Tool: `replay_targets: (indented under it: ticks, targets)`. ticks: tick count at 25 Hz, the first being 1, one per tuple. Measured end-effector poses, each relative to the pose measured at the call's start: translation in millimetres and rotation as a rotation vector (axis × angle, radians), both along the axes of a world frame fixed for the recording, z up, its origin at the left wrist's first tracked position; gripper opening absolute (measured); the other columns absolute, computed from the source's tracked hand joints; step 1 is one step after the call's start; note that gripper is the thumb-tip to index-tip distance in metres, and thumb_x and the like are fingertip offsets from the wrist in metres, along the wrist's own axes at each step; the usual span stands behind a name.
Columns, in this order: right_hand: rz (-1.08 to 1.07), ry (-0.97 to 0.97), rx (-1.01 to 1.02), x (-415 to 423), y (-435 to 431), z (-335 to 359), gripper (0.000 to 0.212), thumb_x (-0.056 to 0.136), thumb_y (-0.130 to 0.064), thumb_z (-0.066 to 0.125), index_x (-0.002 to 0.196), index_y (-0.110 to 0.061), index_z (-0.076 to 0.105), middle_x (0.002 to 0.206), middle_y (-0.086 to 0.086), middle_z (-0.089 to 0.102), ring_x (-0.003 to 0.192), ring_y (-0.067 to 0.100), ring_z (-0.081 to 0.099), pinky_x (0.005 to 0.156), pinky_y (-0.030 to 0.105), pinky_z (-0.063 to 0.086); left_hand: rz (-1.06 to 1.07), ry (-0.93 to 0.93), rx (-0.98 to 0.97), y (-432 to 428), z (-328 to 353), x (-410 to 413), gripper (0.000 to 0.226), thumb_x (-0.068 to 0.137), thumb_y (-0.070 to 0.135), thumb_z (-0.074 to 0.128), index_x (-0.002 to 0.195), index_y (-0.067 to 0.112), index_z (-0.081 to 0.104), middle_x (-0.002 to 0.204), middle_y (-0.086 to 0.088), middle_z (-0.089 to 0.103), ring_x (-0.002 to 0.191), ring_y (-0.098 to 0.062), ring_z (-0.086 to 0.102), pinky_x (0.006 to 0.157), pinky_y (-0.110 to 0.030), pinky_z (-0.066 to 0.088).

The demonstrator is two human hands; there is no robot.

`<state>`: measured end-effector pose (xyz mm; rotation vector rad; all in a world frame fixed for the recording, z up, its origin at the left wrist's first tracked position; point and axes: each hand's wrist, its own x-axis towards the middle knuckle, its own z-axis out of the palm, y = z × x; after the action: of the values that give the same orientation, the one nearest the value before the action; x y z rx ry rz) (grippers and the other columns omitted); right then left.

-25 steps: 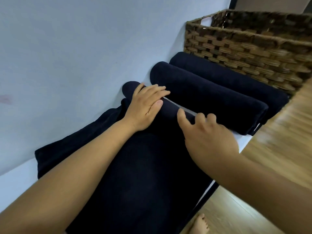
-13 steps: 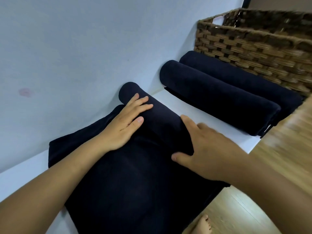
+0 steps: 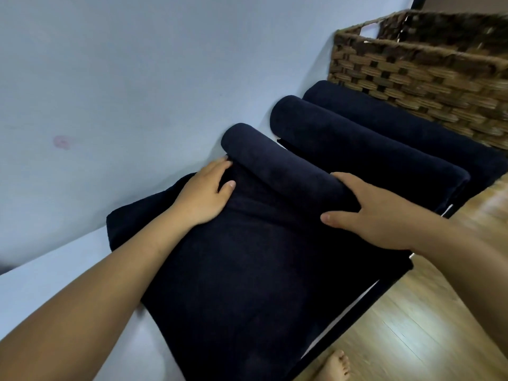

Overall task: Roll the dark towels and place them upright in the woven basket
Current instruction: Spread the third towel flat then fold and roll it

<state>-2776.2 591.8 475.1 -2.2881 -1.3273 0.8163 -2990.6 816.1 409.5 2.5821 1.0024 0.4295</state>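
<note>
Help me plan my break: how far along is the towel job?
Done: two finished rolls, the nearer roll and the farther roll, lie beside the woven basket. In hand: the third towel is partly rolled, with the left hand and right hand pressing its roll. Left: finish rolling, then stand all three upright in the basket, where no towel shows yet.

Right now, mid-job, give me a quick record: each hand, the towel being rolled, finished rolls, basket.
towel in work: dark navy terry towel, far end rolled, rest flat on white shelf
left hand: flat on the towel, fingers against the roll
right hand: pressing on the roll
finished: first dark roll and second dark roll, lying side by side
basket: brown woven basket beside them, contents unclear
</note>
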Motion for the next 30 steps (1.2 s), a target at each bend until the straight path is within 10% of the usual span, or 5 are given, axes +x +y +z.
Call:
replay_targets:
  ticks: [11,17,20,24,30]
  targets:
    - [0.131,-0.929,0.044,-94.1,-12.5,-17.8,0.076,0.1,-0.045,0.036,0.152,-0.023,-0.015,0.126,0.022,0.041,0.09,0.031,0.044,0.068,0.037,0.032,0.177,0.365,0.009,8.3,5.5,3.7,0.05,0.103,0.041,0.021,0.15,0.028,0.029,0.149,-0.004,0.043,0.13,-0.03,0.044,0.105,-0.045,0.034]
    - [0.098,-0.6,0.03,-64.5,-5.4,-6.5,0.066,0.099,-0.056,0.025,0.15,-0.033,-0.01,0.131,0.014,0.039,0.108,0.033,0.049,0.074,0.04,0.041,0.102,0.021,0.393,-15.3,2.6,0.7,0.025,0.092,0.019,0.048,0.102,0.007,0.068,0.089,-0.005,0.063,0.084,-0.027,0.058,0.075,-0.037,0.045]
    - [0.064,-0.67,0.012,-47.6,-11.7,-10.9,0.066,0.1,-0.051,0.031,0.15,-0.031,-0.007,0.13,0.016,0.039,0.107,0.035,0.049,0.072,0.039,0.038,-0.009,-0.003,0.148,-31.4,1.9,23.6,0.03,0.097,0.029,0.046,0.117,0.014,0.061,0.11,-0.001,0.064,0.103,-0.022,0.058,0.084,-0.035,0.047]
    - [0.062,-0.91,0.035,-35.2,-25.2,-16.0,0.066,0.103,-0.036,0.035,0.152,-0.024,-0.007,0.131,0.025,0.039,0.1,0.038,0.048,0.073,0.042,0.036,0.105,-0.235,0.283,-56.7,6.6,58.8,0.037,0.098,0.03,0.044,0.129,0.012,0.054,0.134,-0.004,0.052,0.125,-0.023,0.049,0.102,-0.034,0.04]
    - [0.2,-0.853,0.06,-41.3,-34.2,-14.2,0.065,0.103,-0.042,0.029,0.153,-0.021,-0.007,0.142,0.029,0.026,0.118,0.046,0.039,0.094,0.054,0.037,-0.109,-0.266,0.1,-70.3,-1.1,77.1,0.061,0.098,0.046,0.014,0.149,0.022,0.036,0.162,0.007,0.015,0.149,-0.005,-0.009,0.122,-0.045,0.011]
